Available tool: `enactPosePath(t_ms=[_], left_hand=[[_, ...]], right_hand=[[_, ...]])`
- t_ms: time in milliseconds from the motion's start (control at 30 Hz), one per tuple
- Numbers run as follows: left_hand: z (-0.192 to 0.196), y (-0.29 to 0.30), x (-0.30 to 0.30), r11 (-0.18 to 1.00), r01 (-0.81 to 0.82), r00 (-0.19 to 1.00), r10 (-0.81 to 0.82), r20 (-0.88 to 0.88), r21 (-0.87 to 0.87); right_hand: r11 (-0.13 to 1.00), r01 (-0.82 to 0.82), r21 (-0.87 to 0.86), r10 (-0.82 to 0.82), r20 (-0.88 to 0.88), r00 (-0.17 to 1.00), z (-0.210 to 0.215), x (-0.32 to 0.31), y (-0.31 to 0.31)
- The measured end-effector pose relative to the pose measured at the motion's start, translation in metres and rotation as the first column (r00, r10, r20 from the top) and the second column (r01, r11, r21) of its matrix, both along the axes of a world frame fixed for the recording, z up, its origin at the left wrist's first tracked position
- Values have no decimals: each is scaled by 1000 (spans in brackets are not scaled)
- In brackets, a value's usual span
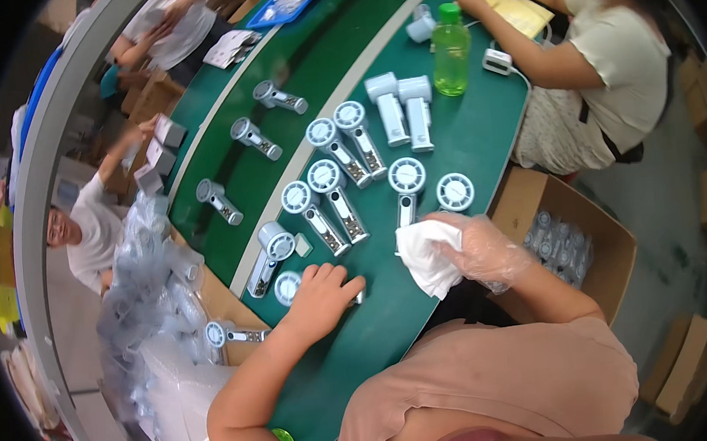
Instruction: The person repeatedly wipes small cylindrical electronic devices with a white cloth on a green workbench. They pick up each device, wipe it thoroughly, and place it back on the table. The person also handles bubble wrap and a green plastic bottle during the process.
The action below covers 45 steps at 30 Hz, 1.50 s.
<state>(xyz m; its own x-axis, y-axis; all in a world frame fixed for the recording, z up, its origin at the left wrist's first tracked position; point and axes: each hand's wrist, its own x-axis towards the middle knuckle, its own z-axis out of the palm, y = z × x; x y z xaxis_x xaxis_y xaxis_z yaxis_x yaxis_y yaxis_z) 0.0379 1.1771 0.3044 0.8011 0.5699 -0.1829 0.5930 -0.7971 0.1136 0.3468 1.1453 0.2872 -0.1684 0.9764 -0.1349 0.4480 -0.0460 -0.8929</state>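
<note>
My bare left hand [322, 298] is closed over a light-blue handheld fan [288, 288] lying on the green table. The round head sticks out left of the fingers, the handle's end to their right; its middle is hidden. My right hand [491, 252], in a clear plastic glove, grips a white cloth [431, 258]. Just beyond it are a fan [407, 176] whose lower handle the cloth covers and a fan head [456, 191] whose handle is hidden. Several similar fans [320, 215] lie in front of my hands, and a tilted one [276, 242] is left of them, beside a small pale block [303, 244].
Three fans lie along the darker green strip [234, 89]. A bottle of green liquid [451, 54] stands at the far right, near a co-worker [617, 63]. At right sits a cardboard box [610, 256] of wrapped fans; at left, a heap of clear plastic bags [150, 300].
</note>
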Motion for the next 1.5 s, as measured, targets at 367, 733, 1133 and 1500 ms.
enactPosePath(t_ms=[367,733,1133,1500], left_hand=[[-4,34,47,954,-298,944,288,163,40],[-104,194,-143,189,-978,210,845,493,93],[14,-44,21,697,-124,0,712,702,-707],[-39,-170,-61,688,-277,208,724,657,-671]], right_hand=[[923,296,247,-274,-119,954,-58,74,91],[944,241,-224,-274,-941,200,-80,59,56],[962,-41,270,224,-693,685,-53,-38,69],[869,-493,-43,295,-756,585,-21,-149,14]])
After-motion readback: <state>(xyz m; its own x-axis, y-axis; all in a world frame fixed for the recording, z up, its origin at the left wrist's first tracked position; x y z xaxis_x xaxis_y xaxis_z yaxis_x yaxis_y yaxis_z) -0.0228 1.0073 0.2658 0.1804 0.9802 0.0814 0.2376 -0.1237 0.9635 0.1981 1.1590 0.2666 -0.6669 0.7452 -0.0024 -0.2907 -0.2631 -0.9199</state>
